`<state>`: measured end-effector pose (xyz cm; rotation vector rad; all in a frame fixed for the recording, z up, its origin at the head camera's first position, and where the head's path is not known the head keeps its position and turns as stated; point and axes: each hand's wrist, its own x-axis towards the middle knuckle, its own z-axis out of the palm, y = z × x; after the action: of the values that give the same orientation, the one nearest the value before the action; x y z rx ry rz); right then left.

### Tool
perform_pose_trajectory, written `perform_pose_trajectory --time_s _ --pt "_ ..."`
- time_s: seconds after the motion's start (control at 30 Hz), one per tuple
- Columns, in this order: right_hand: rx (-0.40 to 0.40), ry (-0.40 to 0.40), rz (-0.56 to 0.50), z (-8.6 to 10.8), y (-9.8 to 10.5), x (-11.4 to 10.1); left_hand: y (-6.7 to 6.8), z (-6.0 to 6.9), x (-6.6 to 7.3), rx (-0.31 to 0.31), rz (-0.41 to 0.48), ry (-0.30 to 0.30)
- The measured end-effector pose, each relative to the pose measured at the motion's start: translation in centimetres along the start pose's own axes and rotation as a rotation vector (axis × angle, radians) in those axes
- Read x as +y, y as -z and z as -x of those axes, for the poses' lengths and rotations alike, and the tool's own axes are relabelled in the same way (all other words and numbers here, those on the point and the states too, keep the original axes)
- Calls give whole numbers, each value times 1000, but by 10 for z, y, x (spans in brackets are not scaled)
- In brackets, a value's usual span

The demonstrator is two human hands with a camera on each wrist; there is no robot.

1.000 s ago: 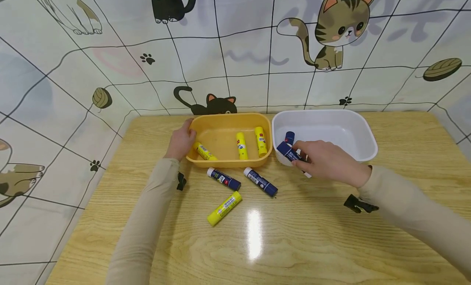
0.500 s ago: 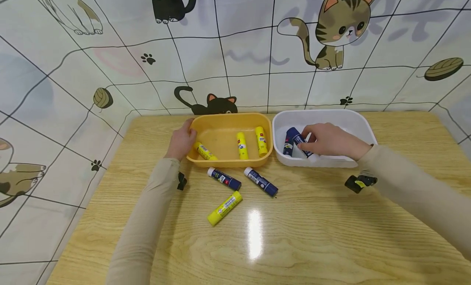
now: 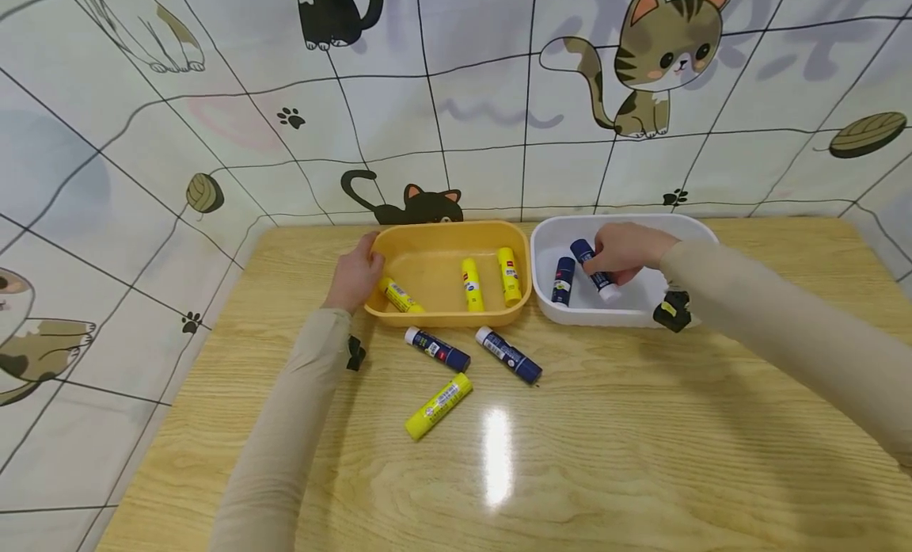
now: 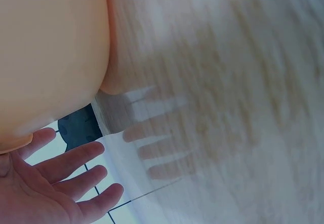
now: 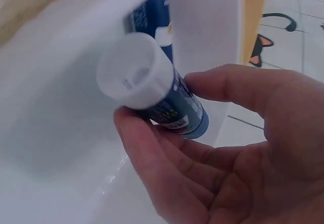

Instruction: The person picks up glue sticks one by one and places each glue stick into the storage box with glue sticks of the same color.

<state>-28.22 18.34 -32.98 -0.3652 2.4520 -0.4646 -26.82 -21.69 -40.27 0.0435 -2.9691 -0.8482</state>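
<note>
My right hand (image 3: 630, 251) pinches a dark blue glue stick (image 3: 597, 270) with a white end, inside the white bin (image 3: 670, 317). In the right wrist view, thumb and fingers hold this tilted glue stick (image 5: 177, 107) around its body. Beside it in the bin lies another blue glue stick (image 3: 563, 281). My left hand (image 3: 354, 275) grips the left rim of the yellow bin (image 3: 449, 318); its thumb is over the rim. The left wrist view shows the other fingers of that hand (image 4: 66, 181) spread outside the bin wall. Yellow glue sticks (image 3: 473, 284) lie inside the yellow bin.
Two blue glue sticks, one left (image 3: 438, 349) and one right (image 3: 509, 355), lie on the wooden table (image 3: 606, 457) before the yellow bin. Nearer is a yellow glue stick (image 3: 438, 406). The bins stand side by side against a cat-patterned backdrop (image 3: 484, 100).
My right hand has carried the held blue glue stick from the white bin's front edge into the bin, moving away from me. The left hand stays at the yellow bin's rim.
</note>
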Motion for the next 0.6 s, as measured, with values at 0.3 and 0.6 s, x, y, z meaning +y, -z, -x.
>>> perform_pose_trajectory --time_s 0.3,0.6 --pt "-117 -71 -33 -13 0 -2 0 3 1 -12 19 0" --pt "-117 -20 -3 -8 1 -12 1 2 1 -6 24 -4"
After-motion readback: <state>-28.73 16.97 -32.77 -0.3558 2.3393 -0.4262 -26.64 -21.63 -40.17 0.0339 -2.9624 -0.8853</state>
